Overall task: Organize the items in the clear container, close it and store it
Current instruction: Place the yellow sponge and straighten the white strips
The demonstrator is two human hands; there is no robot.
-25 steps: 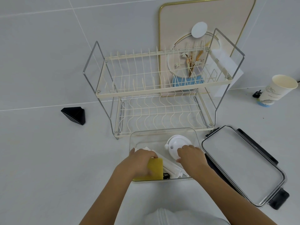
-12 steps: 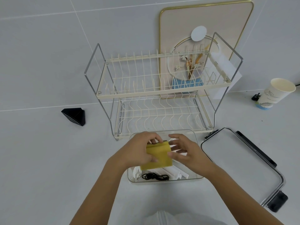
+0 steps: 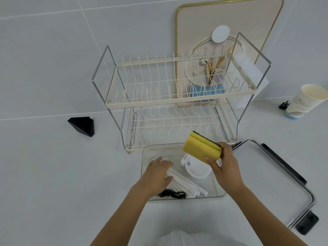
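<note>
The clear container (image 3: 219,189) sits on the white floor in front of the dish rack. My right hand (image 3: 224,166) grips a yellow sponge (image 3: 201,148) with a dark scouring side, held above the container's far right corner. My left hand (image 3: 157,174) reaches into the container's left side, resting on white flat packets (image 3: 186,183); whether it grips them I cannot tell. A round white lid-like piece (image 3: 197,168) lies in the container, and a black cord (image 3: 173,194) lies near its front wall. The container's lid (image 3: 276,176) with black clasps rests to the right.
A cream two-tier dish rack (image 3: 177,102) stands just behind the container. Behind it leans a framed picture (image 3: 229,18). A paper cup (image 3: 305,102) stands far right, with a small black clip (image 3: 284,105) beside it. A black triangular object (image 3: 82,126) lies to the left.
The sponge passed from my left hand to my right, which lifted it out toward the far right. My left hand dropped back into the container onto the white packets.
</note>
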